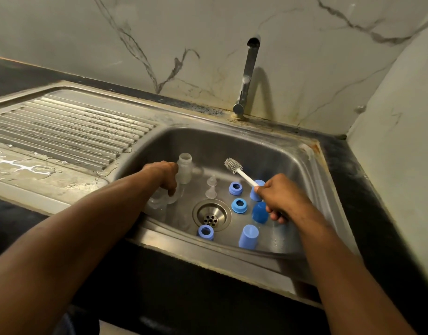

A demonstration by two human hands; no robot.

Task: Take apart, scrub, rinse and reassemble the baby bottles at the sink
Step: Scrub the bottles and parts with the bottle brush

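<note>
Head view: left hand [163, 176] grips bottle [168, 198]; right hand [280, 198] grips brush [240, 170].

Steel sink [302, 165] with bottle parts [238, 205]

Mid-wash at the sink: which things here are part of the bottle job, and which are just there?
Job: bottle brush in right hand; clear bottle by left hand; second bottle; teats; blue rings; blue caps; sink; tap.
Just there: draining board; marble wall.
</note>
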